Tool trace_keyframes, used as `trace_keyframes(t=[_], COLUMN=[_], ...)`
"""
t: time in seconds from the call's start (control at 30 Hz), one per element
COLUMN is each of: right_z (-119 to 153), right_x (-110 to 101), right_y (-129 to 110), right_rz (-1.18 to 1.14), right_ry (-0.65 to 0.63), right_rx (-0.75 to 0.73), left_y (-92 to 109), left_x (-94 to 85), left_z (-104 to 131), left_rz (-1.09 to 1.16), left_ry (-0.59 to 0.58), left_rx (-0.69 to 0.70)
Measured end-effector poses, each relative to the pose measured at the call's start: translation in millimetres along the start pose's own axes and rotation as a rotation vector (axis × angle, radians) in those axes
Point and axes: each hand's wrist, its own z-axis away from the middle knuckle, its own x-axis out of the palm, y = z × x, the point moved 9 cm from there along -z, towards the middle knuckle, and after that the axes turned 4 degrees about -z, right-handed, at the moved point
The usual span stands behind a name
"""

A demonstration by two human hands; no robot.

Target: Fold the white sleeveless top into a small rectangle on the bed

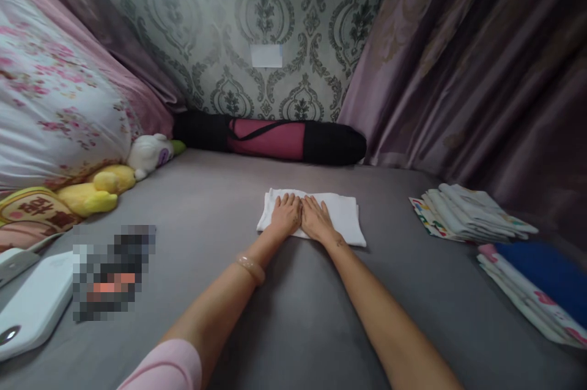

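Note:
A folded white cloth [342,213] lies flat on the grey bed sheet [298,316] in the middle of the view. My left hand [285,215] and my right hand [316,220] rest side by side on top of it, palms down, fingers stretched out and touching each other. Neither hand grips anything. A pale bangle [251,268] sits on my left wrist.
A stack of folded printed cloths [472,213] lies at the right, with another pile topped by a blue cloth [536,289] nearer. A black and pink roll bag [270,138] lies against the wall. Plush toys [114,179], a floral pillow [55,103] and a white device [27,310] sit left.

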Motion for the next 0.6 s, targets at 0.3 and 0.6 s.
trace_keyframes(t=[0.3, 0.6], right_z=[8.2, 27.1], right_x=[-7.0, -24.8], right_y=[26.1, 82.0], right_rz=[0.067, 0.079], right_ry=[0.079, 0.147], right_rx=[0.164, 0.427], left_y=[-22.9, -28.6], left_x=[6.4, -0.1], left_z=[3.1, 6.6], left_rz=[-0.031, -0.038], left_ry=[0.004, 0.064], left_rx=[-0.111, -0.141])
